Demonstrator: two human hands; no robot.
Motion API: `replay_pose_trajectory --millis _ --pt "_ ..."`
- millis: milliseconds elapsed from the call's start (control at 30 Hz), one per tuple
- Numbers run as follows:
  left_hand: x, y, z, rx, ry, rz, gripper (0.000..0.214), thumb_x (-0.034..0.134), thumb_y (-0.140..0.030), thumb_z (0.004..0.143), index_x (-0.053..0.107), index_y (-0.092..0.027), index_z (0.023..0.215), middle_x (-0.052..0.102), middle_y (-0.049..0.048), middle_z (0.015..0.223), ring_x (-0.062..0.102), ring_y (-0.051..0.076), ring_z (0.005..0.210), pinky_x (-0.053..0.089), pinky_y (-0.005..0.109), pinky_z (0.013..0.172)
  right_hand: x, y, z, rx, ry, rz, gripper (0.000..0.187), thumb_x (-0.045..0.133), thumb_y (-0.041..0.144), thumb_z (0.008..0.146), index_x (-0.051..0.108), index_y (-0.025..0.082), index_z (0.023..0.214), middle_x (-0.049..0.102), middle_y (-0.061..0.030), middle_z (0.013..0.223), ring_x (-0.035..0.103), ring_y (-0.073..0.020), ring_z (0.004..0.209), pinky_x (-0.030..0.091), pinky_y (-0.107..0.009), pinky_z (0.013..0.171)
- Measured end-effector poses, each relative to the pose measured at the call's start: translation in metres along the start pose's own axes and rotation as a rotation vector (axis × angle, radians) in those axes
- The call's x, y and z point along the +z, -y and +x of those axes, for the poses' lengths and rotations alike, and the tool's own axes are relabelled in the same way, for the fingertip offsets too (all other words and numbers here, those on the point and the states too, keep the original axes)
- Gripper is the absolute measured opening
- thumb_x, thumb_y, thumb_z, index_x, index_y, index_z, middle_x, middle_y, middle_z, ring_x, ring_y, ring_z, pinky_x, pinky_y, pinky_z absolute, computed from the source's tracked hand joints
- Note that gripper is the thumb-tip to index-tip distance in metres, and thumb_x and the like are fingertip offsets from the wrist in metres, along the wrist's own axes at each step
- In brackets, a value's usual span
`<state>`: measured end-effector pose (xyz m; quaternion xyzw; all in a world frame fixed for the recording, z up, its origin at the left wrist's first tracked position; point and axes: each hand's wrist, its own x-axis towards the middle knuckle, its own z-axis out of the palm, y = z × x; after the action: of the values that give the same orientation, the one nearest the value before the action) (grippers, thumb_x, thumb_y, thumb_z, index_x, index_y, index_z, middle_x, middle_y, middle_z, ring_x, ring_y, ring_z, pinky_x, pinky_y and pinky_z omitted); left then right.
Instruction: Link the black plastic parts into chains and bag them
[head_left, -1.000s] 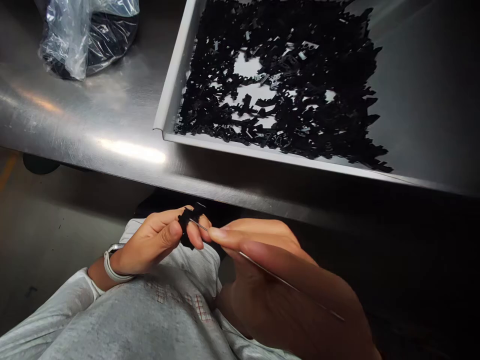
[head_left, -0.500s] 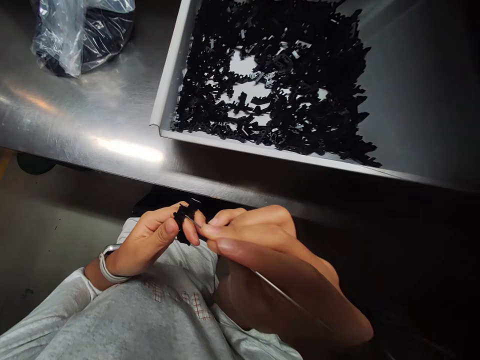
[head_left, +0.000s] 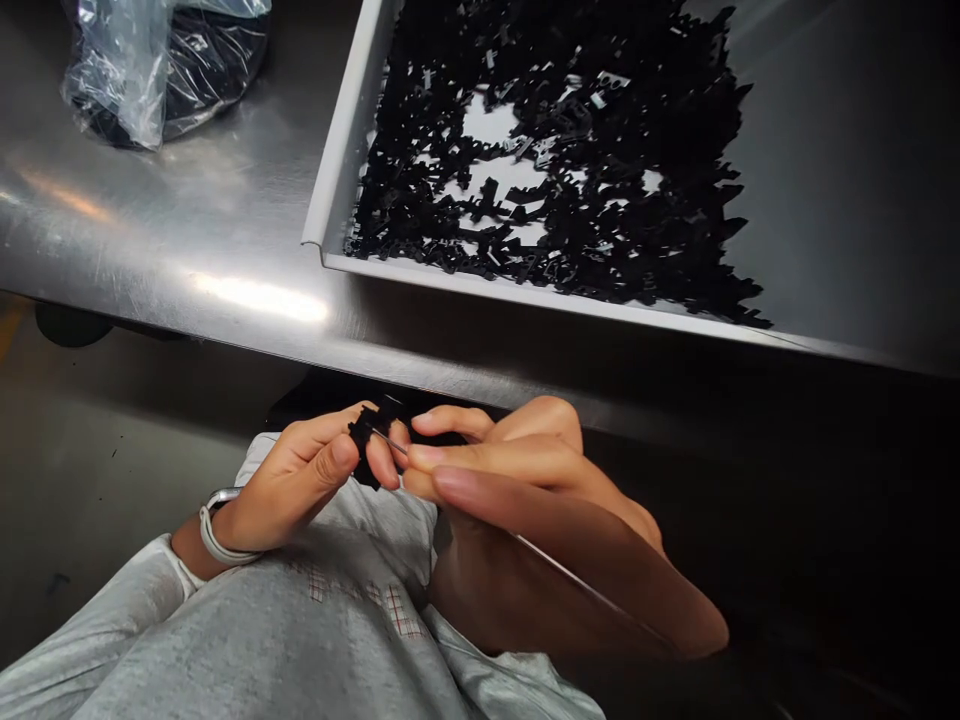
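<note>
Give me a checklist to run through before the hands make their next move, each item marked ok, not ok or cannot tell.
1. Left hand grips the black part: ok, thumb and fingers are on it.
2. Right hand holds the thin metal rod: ok, near its front end.
3. Rod tip touching the part: cannot tell; it reaches the part in view, but contact is too small to see.
4. Both hands apart from the tray: ok.
5. Clear plastic bag apart from the tray: ok.
6. Light: not ok at the far right, which is in deep shadow.

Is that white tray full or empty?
Partly full: small black parts cover much of the white tray, but bare patches show between them.
</note>
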<state>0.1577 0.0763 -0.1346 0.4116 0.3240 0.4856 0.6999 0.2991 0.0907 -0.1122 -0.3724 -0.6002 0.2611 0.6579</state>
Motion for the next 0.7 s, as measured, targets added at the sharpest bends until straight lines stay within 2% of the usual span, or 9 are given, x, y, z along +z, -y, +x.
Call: replay_pose_trajectory --millis 133,200,300,400,467,600,700 --pt "-0.001 0.002 0.0 0.051 -0.006 -0.04 0.038 0.051 -0.045 0.103 0.068 -0.018 0.08 0.058 0.0041 0.083 0.058 0.019 0.088 0.046 0.035 0.094 -0.012 0.001 -0.002 0.04 0.15 -0.068 0.03 0.06 0.007 0.097 0.075 0.03 0.11 0.079 0.0056 0.088 0.071 -0.014 0.076 0.065 -0.037 0.082" --pt "-0.001 0.003 0.0 0.062 -0.021 -0.051 0.039 0.054 -0.045 0.102 0.067 -0.018 0.077 0.058 0.0042 0.082 0.058 0.019 0.089 0.046 0.035 0.093 -0.014 0.004 0.0 0.056 0.183 -0.094 0.037 0.058 0.002 0.095 0.074 0.03 0.113 0.078 0.0055 0.088 0.071 -0.0148 0.077 0.065 -0.04 0.087" --pt "0.001 0.001 0.0 0.028 -0.043 -0.045 0.041 0.055 -0.049 0.1 0.068 -0.017 0.078 0.064 0.0077 0.088 0.06 0.024 0.099 0.046 0.038 0.094 -0.009 0.008 0.005 0.027 0.187 -0.088 0.032 0.061 -0.003 0.09 0.074 0.025 0.096 0.078 0.0054 0.086 0.068 -0.0128 0.075 0.066 -0.037 0.087" --pt "0.003 -0.001 -0.001 0.002 -0.062 -0.056 0.04 0.058 -0.051 0.098 0.071 -0.017 0.083 0.068 0.0098 0.095 0.062 0.025 0.101 0.046 0.04 0.097 0.001 0.01 0.007 0.046 0.07 -0.023 0.029 0.067 -0.005 0.087 0.069 0.023 0.079 0.076 0.004 0.079 0.061 -0.0128 0.071 0.066 -0.039 0.087" --pt "0.004 -0.003 -0.001 0.0 -0.055 -0.078 0.039 0.058 -0.05 0.098 0.072 -0.017 0.084 0.069 0.0096 0.097 0.062 0.025 0.101 0.047 0.04 0.097 0.004 0.009 0.005 0.089 0.025 0.0 0.027 0.071 -0.001 0.087 0.069 0.025 0.079 0.076 0.0038 0.077 0.059 -0.0147 0.07 0.066 -0.043 0.09" --pt "0.004 -0.003 -0.001 -0.017 -0.031 -0.08 0.04 0.055 -0.049 0.1 0.073 -0.017 0.084 0.068 0.01 0.099 0.062 0.025 0.103 0.047 0.04 0.096 -0.001 0.005 0.001 0.116 0.09 -0.011 0.021 0.074 0.009 0.089 0.07 0.03 0.088 0.077 0.0065 0.08 0.059 -0.017 0.073 0.063 -0.047 0.099" --pt "0.004 -0.002 0.0 -0.038 -0.05 -0.072 0.044 0.057 -0.053 0.098 0.071 -0.016 0.079 0.068 0.0111 0.097 0.062 0.026 0.103 0.048 0.04 0.095 -0.007 0.004 0.002 0.093 0.14 -0.007 0.015 0.068 0.014 0.094 0.071 0.028 0.09 0.079 0.0061 0.083 0.063 -0.0165 0.074 0.064 -0.048 0.097"
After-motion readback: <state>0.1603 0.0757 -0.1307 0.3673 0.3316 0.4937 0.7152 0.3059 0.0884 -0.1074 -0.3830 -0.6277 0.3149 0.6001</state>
